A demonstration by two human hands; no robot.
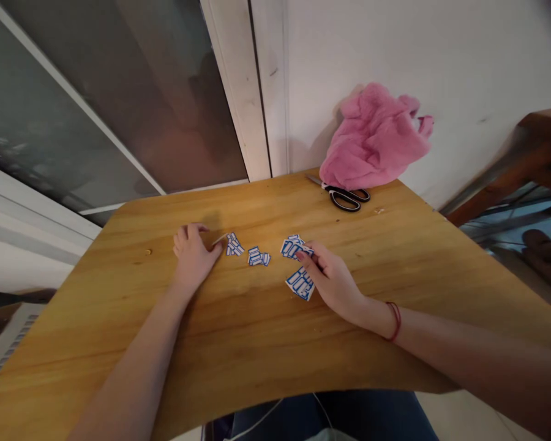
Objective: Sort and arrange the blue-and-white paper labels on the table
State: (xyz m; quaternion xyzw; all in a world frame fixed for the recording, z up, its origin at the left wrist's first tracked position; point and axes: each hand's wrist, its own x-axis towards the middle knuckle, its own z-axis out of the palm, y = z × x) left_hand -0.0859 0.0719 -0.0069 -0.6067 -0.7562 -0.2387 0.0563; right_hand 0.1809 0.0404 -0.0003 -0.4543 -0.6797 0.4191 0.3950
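Note:
Small white paper labels with blue borders lie on the wooden table. My left hand (193, 254) rests at the left with curled fingers. A thin label (220, 238) stands nearly edge-on at its thumb; the fingertips behind it are partly hidden. Just right of that thumb lies a small overlapping pile of labels (234, 244), and a second pile (259, 256) sits in the middle. My right hand (333, 278) pinches a fanned bunch of labels (292, 247) between thumb and fingers. Below that bunch, another fan of labels (300, 284) lies beside the hand, partly covered by it.
Black-handled scissors (344, 197) lie at the back of the wooden table (239, 343), partly under a pink plush cloth (376, 141) against the wall. A tiny yellowish bit (148, 252) is left of my left hand. Glass sliding panels (165, 92) stand behind the table.

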